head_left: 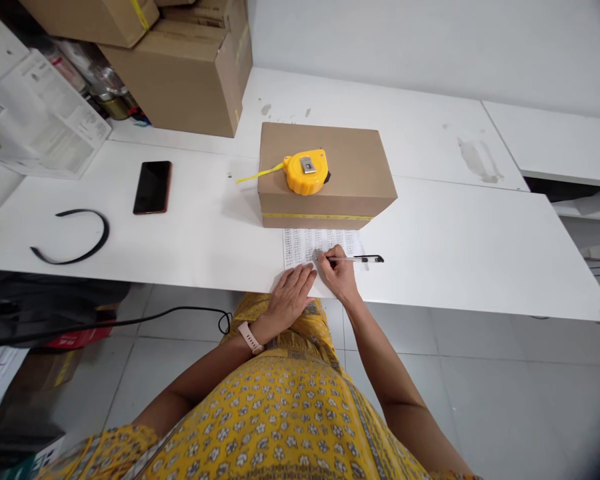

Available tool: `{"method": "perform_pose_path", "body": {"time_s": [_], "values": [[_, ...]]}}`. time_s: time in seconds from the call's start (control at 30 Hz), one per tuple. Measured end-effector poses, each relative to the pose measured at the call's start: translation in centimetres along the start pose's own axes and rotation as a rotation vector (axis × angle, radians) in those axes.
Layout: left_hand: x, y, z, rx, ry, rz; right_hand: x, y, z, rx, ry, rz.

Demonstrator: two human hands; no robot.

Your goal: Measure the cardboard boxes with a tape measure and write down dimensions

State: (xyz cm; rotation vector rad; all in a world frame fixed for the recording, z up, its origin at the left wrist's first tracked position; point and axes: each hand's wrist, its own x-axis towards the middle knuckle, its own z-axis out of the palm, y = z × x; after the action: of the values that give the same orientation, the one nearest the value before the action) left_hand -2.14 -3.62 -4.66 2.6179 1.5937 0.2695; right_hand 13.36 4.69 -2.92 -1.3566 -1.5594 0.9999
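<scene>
R hand [337, 275] grips pen [355, 259] | L hand [290, 297] flat on sheet [305, 245]

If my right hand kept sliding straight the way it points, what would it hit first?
Probably the front face of the cardboard box: the right hand, holding the pen, points across the printed sheet toward it, and nothing else seems to lie between.

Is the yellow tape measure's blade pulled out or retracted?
Partly out: a yellow strip extends left from the tape measure, past the cardboard box edge.
</scene>
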Motion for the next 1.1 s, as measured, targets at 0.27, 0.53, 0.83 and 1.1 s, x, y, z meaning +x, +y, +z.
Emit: {"method": "perform_pose_path", "body": {"time_s": [0.27,0.53,0.83,1.1], "values": [[0.1,0.0,0.0,-0.012,-0.004,-0.002,0.0,-0.1,0.1,-0.02,0.004,-0.018],[0.0,0.0,0.2,-0.019,-0.003,-0.007,0.0,0.0,0.0,-0.012,0.007,0.004],[0.1,0.0,0.0,-0.013,-0.005,-0.005,-0.4,0.0,0.0,0.024,0.203,-0.003],[-0.9,-0.9,0.0,0.02,0.066,0.044,0.6,4.3,-9.9,-0.508,0.568,-0.064]]}}
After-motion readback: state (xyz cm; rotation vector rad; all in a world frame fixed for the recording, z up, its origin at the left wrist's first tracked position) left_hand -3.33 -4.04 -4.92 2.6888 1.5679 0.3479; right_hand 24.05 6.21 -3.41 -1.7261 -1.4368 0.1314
